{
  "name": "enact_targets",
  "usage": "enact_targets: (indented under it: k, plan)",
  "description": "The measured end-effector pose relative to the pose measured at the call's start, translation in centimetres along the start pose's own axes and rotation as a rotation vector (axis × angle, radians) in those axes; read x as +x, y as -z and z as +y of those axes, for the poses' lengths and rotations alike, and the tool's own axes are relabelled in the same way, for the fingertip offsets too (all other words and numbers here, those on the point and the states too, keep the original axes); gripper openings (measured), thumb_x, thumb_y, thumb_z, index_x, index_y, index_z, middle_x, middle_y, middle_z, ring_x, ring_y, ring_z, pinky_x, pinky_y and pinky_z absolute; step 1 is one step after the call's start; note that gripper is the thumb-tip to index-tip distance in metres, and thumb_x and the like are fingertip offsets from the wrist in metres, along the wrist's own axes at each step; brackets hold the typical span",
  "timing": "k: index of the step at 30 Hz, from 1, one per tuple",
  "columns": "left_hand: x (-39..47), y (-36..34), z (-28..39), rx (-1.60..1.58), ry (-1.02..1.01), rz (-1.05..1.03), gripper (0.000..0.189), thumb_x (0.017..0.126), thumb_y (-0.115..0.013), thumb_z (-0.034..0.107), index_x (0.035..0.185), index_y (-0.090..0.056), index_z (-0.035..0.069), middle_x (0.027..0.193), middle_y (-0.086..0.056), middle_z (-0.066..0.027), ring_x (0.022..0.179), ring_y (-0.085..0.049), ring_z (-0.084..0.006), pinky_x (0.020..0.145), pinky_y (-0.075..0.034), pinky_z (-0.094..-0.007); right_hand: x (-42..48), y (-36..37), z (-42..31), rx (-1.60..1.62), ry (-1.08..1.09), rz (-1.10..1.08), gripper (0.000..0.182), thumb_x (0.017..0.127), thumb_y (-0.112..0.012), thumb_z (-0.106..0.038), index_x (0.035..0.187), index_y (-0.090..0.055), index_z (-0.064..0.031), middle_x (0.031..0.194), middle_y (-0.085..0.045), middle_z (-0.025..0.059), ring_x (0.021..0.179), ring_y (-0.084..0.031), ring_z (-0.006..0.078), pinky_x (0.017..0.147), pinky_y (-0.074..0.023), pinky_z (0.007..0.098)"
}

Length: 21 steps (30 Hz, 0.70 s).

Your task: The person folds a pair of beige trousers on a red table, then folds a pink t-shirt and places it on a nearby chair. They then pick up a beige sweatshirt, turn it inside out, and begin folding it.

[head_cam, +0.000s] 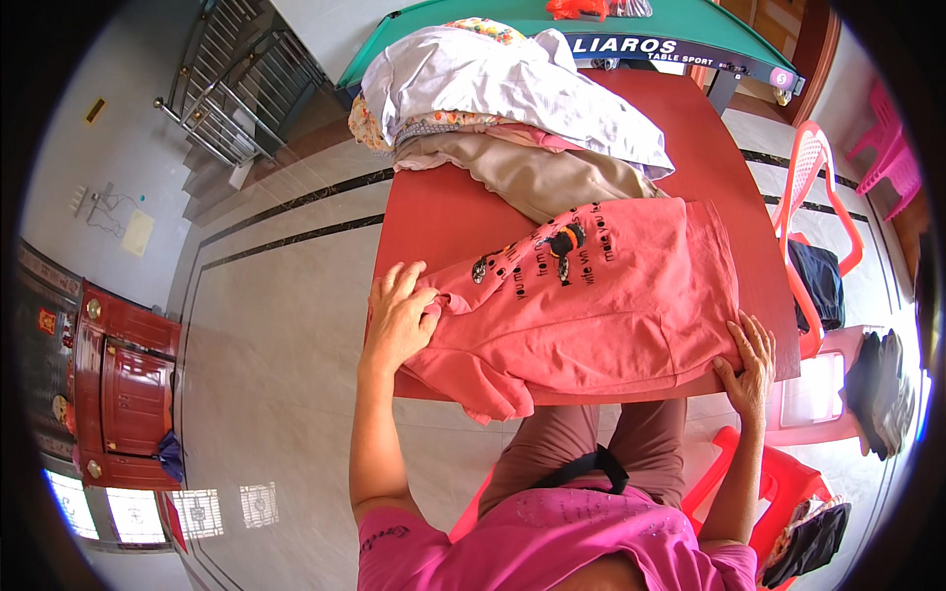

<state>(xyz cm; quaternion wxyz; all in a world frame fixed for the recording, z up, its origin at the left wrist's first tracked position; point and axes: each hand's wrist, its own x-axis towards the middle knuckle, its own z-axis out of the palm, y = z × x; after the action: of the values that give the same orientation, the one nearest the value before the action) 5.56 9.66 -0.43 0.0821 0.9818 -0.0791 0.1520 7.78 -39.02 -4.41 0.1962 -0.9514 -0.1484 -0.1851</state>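
A coral-red printed T-shirt (591, 310) lies spread across the near part of a red table (436, 214). At its left end, my left hand (403, 310) grips the bunched neck or shoulder fabric between thumb and fingers. My right hand (750, 362) rests at the shirt's lower right corner, thumb on the cloth and fingers along its edge; whether it pinches the fabric is hard to tell. Beyond the shirt lies a heap of clothes, with a white garment (480, 81) on top and beige cloth (547, 173) below, its near end touching or beneath the shirt.
A green pool table (473, 18) stands past the red table. On the right are a pink-and-white chair (802, 170) with dark clothing, and a red plastic stool (783, 473) with folded clothes (813, 539). Dark garments (879, 391) hang farther right. A metal stair railing (222, 111) is at upper left.
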Motion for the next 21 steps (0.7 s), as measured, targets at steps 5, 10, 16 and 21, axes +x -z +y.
enact_targets:
  k: [5, 10, 16, 21]
  plan:
    - [2.4, -1.1, -5.9, -0.967, 0.465, -0.013, 0.01, 0.079, -0.06, 0.002, 0.089, -0.06, 0.0, 0.073, -0.057, 0.0028, 0.069, -0.05, -0.0057, 0.063, -0.042, -0.023, 0.0, 0.2, 0.0, -0.017, 0.009, -0.004, 0.053, 0.066, -0.068, -0.028, 0.114, -0.06, -0.0063, 0.126, -0.053, 0.0125, 0.119, -0.044, 0.0331, 0.102, -0.0295, 0.0444]
    - [4.0, -2.8, -6.7, -0.149, 0.647, 0.519, 0.018, 0.079, -0.06, 0.005, 0.097, -0.06, 0.0, 0.105, -0.058, -0.0172, 0.1, -0.053, -0.0334, 0.089, -0.042, -0.0411, 0.0, 0.1, -0.1, -0.028, 0.013, -0.007, 0.053, 0.066, -0.069, -0.027, 0.115, -0.06, -0.0072, 0.126, -0.053, 0.011, 0.12, -0.044, 0.0319, 0.102, -0.0283, 0.0454]
    - [0.6, -0.5, 5.0, -0.273, 0.2, 0.453, 0.018, 0.078, -0.062, 0.007, 0.095, -0.06, -0.001, 0.108, -0.056, -0.0167, 0.103, -0.051, -0.0324, 0.09, -0.04, -0.0398, -0.2, 0.3, 0.3, -0.051, 0.012, -0.027, 0.058, 0.068, -0.07, -0.038, 0.117, -0.059, -0.0083, 0.128, -0.052, 0.0098, 0.121, -0.043, 0.0308, 0.104, -0.0263, 0.0466]
    - [-3.5, -0.5, 10.5, -0.413, 0.152, 0.168, 0.027, 0.079, -0.067, 0.021, 0.09, -0.063, -0.003, 0.101, -0.057, -0.016, 0.097, -0.053, -0.0312, 0.085, -0.042, -0.0396, -0.5, 0.5, 0.8, -0.001, -0.001, -0.055, 0.067, 0.066, -0.068, -0.049, 0.12, -0.058, -0.0109, 0.13, -0.05, 0.0093, 0.125, -0.041, 0.0295, 0.106, -0.023, 0.0469]
